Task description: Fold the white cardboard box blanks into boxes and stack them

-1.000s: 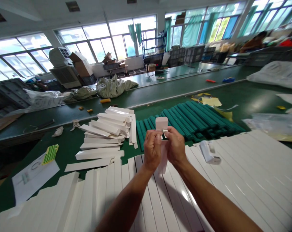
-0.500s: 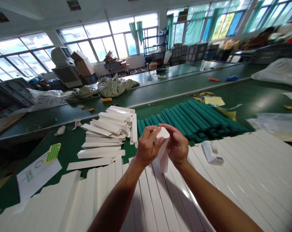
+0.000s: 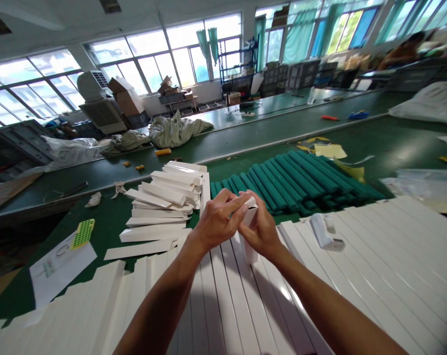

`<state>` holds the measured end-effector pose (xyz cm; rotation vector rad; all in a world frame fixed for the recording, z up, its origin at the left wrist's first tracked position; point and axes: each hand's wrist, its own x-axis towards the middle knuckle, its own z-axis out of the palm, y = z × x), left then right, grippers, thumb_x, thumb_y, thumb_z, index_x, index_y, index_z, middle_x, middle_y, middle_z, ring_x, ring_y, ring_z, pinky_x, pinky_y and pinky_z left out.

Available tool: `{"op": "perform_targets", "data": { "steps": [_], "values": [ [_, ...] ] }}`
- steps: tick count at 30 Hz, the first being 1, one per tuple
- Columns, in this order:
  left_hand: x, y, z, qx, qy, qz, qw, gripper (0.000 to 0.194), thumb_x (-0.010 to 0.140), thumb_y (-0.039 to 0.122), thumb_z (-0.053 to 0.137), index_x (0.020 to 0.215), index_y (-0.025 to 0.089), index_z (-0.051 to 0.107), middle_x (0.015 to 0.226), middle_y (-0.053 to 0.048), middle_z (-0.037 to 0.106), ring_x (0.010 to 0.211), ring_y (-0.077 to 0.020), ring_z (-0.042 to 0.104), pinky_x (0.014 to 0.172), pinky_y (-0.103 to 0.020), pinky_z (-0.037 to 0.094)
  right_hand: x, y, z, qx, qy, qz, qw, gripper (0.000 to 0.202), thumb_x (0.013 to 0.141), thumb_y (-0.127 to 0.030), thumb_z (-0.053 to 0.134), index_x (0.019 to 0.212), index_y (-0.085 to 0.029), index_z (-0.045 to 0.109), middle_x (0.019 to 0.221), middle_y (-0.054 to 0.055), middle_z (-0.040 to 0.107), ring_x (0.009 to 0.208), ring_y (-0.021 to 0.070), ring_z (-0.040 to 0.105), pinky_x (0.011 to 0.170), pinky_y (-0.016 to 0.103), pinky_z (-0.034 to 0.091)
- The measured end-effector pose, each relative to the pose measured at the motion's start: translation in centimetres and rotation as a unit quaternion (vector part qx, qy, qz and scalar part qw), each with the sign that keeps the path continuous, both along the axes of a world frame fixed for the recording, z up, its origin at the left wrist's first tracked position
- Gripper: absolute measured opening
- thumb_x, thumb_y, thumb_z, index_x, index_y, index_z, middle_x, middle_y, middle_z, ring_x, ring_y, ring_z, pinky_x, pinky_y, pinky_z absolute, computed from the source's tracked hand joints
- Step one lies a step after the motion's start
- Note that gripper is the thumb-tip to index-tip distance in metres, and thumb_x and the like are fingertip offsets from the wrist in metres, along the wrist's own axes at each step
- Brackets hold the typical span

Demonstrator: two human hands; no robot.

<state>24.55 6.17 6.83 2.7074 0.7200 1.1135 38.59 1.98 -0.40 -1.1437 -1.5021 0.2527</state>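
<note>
Upright between my hands stands a narrow white box [image 3: 250, 254], its lower end against the row of white boxes [image 3: 223, 291] that covers the near table. My left hand [image 3: 219, 219] pinches the flap at its top end, thumb and fingers closed there. Wrapped round the box's side just below the top is my right hand [image 3: 260, 229]. A dark gap shows under the flap. Just beyond my hands lies a stack of green ribbed rods [image 3: 282, 180]. To their left is a loose pile of white boxes [image 3: 167, 197].
A white tape dispenser [image 3: 327, 231] rests on the boxes at right. At left lie a paper sheet [image 3: 60, 268] and a green-yellow sticker sheet [image 3: 83, 233]. Plastic bags [image 3: 427, 187] lie on the right. A person [image 3: 403, 52] is in the far right background.
My left hand has shifted over the top end of the box and the flap has folded down further. My right hand has closed more tightly round the side.
</note>
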Motion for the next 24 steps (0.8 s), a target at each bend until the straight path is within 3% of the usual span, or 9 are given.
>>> {"op": "perform_targets", "data": {
  "steps": [4,9,13,16,20,24],
  "values": [
    [-0.6,-0.2,1.6,0.009,0.094,0.007,0.995,0.034,0.097,0.03,0.044,0.125,0.022,0.062,0.099,-0.007,0.063,0.085,-0.0154,0.064,0.074,-0.027,0.056,0.1,-0.2,0.5,-0.015,0.001,0.025,1.0,0.071,0.077,-0.021,0.062,0.142,-0.018,0.032,0.136,0.016,0.054,0.123,0.0287,0.056,0.104,0.047,0.047],
    [-1.1,-0.4,2.9,0.065,0.167,-0.025,0.984,0.033,0.097,0.025,0.039,0.123,0.019,0.059,0.127,-0.009,0.06,0.105,-0.0206,0.064,0.093,-0.036,0.054,0.1,-0.2,0.8,-0.048,0.001,0.058,0.997,0.074,0.078,-0.023,0.062,0.144,-0.017,0.029,0.137,0.017,0.054,0.119,0.0289,0.059,0.1,0.046,0.051],
    [-0.7,-0.1,1.8,0.116,0.155,-0.031,0.981,0.036,0.096,0.024,0.039,0.126,0.011,0.055,0.118,-0.015,0.063,0.11,-0.0246,0.062,0.097,-0.042,0.053,0.0,0.1,0.6,-0.054,0.002,0.078,0.996,0.084,0.079,-0.029,0.064,0.15,-0.016,0.02,0.144,0.019,0.048,0.129,0.0317,0.052,0.105,0.049,0.046],
    [-0.2,0.0,0.5,0.122,0.121,-0.01,0.985,0.038,0.096,0.023,0.041,0.129,0.012,0.054,0.121,-0.017,0.063,0.113,-0.0265,0.06,0.097,-0.045,0.053,0.1,0.3,0.5,-0.042,-0.001,0.101,0.994,0.086,0.08,-0.03,0.063,0.151,-0.015,0.017,0.146,0.021,0.045,0.132,0.0325,0.049,0.106,0.05,0.045],
    [0.7,0.1,-1.0,0.11,0.081,-0.024,0.99,0.042,0.095,0.019,0.039,0.134,0.014,0.052,0.14,-0.015,0.054,0.135,-0.0294,0.046,0.107,-0.051,0.046,0.4,0.9,0.7,-0.027,0.003,0.094,0.995,0.083,0.079,-0.028,0.061,0.151,-0.014,0.023,0.142,0.021,0.05,0.127,0.0329,0.054,0.102,0.047,0.05],
    [2.3,0.2,-2.5,0.131,-0.006,-0.021,0.991,0.046,0.094,0.013,0.039,0.14,0.01,0.045,0.141,-0.019,0.053,0.143,-0.0304,0.033,0.112,-0.054,0.041,0.9,1.2,1.3,-0.024,0.012,0.122,0.992,0.082,0.082,-0.034,0.06,0.152,-0.017,0.021,0.146,0.016,0.046,0.133,0.0298,0.049,0.109,0.045,0.043]
  ]
}}
